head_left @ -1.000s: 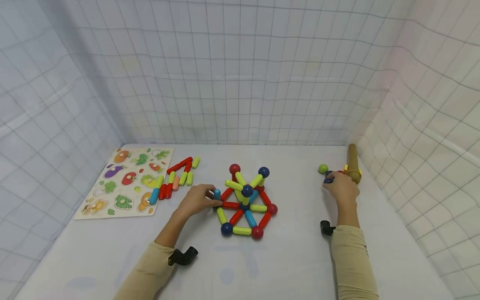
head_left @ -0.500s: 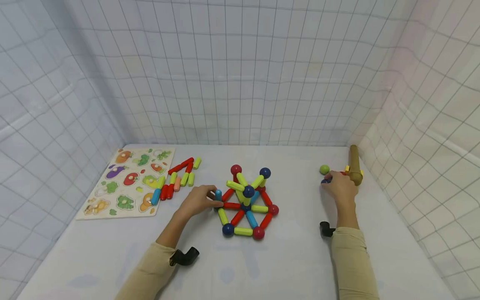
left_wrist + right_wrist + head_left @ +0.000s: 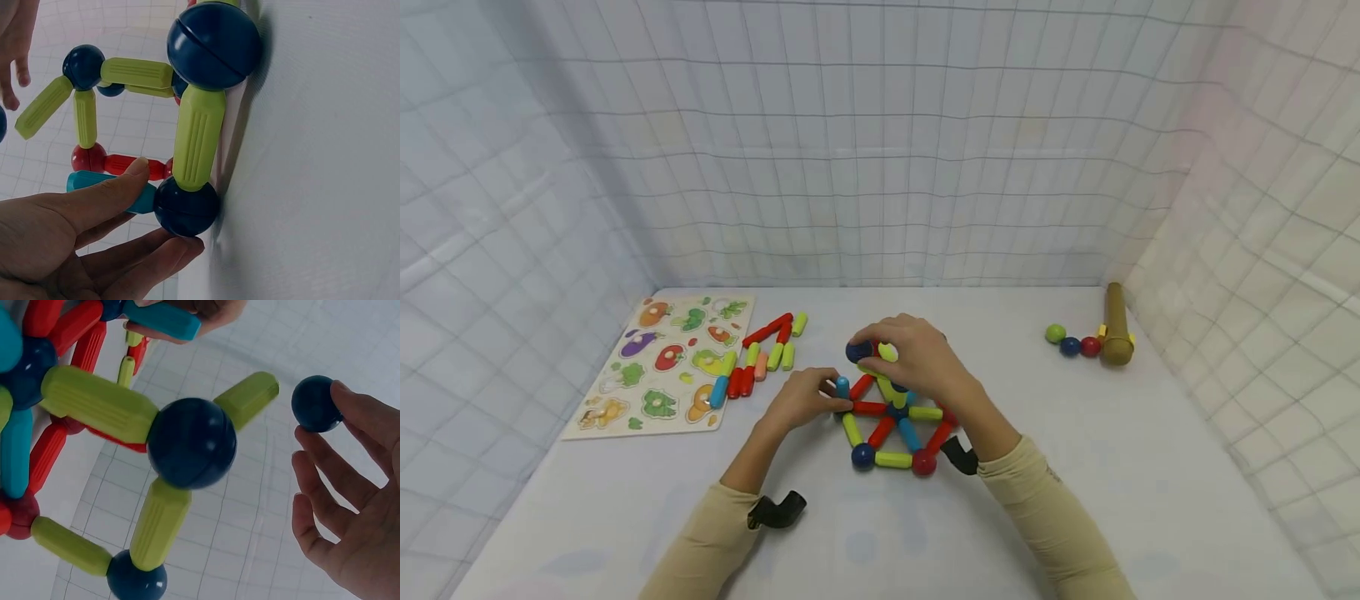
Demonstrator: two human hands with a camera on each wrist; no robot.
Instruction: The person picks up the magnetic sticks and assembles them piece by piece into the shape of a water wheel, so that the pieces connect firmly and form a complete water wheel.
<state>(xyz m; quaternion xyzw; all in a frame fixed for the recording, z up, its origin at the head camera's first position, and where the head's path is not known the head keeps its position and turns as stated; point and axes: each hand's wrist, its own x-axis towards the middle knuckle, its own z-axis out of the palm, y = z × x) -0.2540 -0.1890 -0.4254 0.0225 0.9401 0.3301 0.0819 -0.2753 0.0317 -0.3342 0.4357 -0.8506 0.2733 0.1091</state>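
A structure of coloured rods and balls stands mid-table, with a hexagonal base (image 3: 892, 460) and an upper dark blue ball (image 3: 192, 443) joining lime rods. At its left corner my left hand (image 3: 805, 398) pinches an upright blue rod (image 3: 94, 181), which rises from a dark blue ball (image 3: 187, 206); the fingertips lie beside that ball. My right hand (image 3: 917, 354) is over the structure, pinching a loose dark blue ball (image 3: 314, 404) between thumb and fingertips. That ball is apart from the free end of a lime rod (image 3: 250, 400). The right hand hides part of the structure in the head view.
Left lies a vegetable puzzle board (image 3: 647, 367), with several loose rods (image 3: 747, 379) beside it. At the far right, a green ball (image 3: 1056, 333), a blue ball (image 3: 1070, 347) and a red ball (image 3: 1090, 347) lie next to an olive-brown tube-shaped object (image 3: 1117, 325).
My right hand has picked up a dark blue ball at the far right and carried it left, over the structure. The left hand keeps its hold on the blue rod.
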